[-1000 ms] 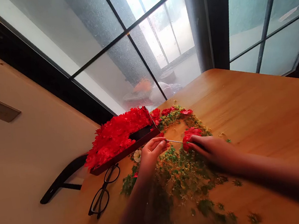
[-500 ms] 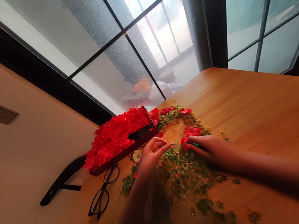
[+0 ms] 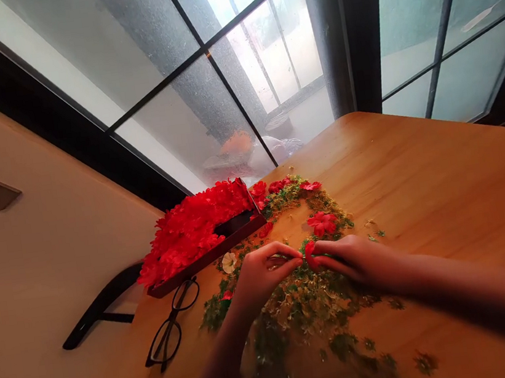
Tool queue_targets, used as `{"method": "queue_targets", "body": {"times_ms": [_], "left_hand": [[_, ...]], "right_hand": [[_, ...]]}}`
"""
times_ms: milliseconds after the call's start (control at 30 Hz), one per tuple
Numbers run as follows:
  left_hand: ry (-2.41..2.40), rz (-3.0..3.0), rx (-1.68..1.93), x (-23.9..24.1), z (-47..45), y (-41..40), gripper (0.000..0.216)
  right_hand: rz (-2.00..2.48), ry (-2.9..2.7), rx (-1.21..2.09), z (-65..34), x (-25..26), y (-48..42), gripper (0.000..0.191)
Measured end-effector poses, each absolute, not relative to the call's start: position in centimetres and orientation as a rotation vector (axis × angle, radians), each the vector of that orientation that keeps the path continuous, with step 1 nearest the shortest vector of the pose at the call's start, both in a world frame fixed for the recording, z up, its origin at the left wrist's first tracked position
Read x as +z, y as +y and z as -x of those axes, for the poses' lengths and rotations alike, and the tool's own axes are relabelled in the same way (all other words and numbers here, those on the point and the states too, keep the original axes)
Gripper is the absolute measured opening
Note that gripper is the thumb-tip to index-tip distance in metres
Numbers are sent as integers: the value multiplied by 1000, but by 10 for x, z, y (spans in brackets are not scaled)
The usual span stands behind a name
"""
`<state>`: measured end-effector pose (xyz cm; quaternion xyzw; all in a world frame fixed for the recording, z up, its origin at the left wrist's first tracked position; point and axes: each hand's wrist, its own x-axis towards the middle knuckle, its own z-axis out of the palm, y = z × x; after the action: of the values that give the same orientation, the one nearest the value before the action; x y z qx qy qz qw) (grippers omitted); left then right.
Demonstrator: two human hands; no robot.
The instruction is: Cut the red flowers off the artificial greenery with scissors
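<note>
Head view: bright red flower (image 3: 309, 252), narrow, edge-on.

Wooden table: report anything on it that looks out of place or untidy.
Black-framed eyeglasses lie beside the box of red flowers, an odd item among blooms. A few green sprigs look scattered, lying apart from the main heap of greenery.

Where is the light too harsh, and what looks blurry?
In the head view, glare washes out part of the windowpane; also in the head view, the right forearm softens towards the lower right, and the greenery near the bottom looks dim and smeared.
</note>
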<state>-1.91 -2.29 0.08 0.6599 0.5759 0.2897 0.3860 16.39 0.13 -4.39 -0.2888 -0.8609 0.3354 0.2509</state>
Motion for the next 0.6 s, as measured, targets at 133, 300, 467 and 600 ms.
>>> {"method": "queue_targets", "body": {"times_ms": [133,300,467,600], "left_hand": [[1469,-1680,724,4,18,-27,12],[1467,-1589,731,5,15,-31,11],[1486,-1542,713,7,10,-32,10],[1463,-1525,741,7,11,-29,11]], "right_hand": [[713,-2398,887,-165,-44,0,27],[671,-2473,771,-165,-46,-3,26],[624,-2509,665,-165,-48,-5,25],[734,-2483,579,-162,-52,-3,25]]}}
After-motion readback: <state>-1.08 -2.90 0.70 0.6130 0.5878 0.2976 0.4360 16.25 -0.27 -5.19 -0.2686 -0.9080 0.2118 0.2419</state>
